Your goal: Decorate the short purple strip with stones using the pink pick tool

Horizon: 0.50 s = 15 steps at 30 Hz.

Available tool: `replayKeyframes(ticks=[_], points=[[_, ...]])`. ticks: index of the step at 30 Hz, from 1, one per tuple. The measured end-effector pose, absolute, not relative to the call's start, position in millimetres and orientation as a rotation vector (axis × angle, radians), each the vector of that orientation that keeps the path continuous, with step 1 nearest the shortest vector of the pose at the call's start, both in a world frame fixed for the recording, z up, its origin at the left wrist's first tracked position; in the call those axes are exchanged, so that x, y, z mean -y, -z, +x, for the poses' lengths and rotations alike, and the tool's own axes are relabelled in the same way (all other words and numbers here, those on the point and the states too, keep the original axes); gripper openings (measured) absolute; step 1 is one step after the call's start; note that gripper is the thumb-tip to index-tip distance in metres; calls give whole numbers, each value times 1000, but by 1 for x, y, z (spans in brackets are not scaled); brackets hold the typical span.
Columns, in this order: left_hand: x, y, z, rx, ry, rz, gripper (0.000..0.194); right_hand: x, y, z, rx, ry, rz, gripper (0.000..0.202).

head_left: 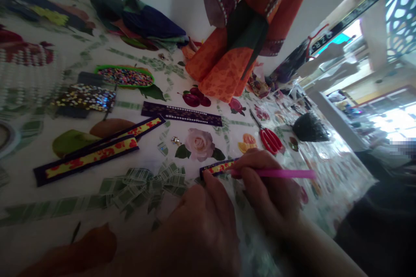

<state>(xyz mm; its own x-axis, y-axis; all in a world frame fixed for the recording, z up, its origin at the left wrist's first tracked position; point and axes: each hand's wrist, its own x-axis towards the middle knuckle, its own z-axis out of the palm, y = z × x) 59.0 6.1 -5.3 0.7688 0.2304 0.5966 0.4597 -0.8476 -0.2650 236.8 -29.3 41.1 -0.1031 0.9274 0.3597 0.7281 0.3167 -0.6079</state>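
My right hand point(268, 188) is closed round a slim pink pen-like stick point(289, 174). Its tip reaches a short dark-edged fabric strip point(219, 167) with a yellow and red pattern. My left hand point(208, 220) is closed, its fingertips against the near left end of that strip; the lower fingers are hidden. Farther left lie two more yellow-patterned strips point(94, 158), one overlapping the other. Behind them a dark purple strip point(182, 114) carries two rows of small white beads. A small cluster of shiny pieces point(176, 140) lies beside the printed rose.
Red-handled pliers point(271, 140) lie beyond my right hand, near a black bundle point(310, 127). A green-rimmed tray point(152, 78) of mixed beads, a sequined piece point(86, 97) and pearl strings point(29, 73) are at left. Orange embroidered cloth point(224, 67) hangs over the flowered tablecloth.
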Motion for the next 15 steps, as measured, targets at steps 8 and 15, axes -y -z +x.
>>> replayKeyframes(ticks=[8, 15], points=[[-15, 7, 57, 387, 849, -2585, 45, 22, -38, 236, 1845, -437, -1578, 11], [-16, -2, 58, 232, 796, -2611, 34, 31, -33, 238, 1868, -370, -1599, 14]])
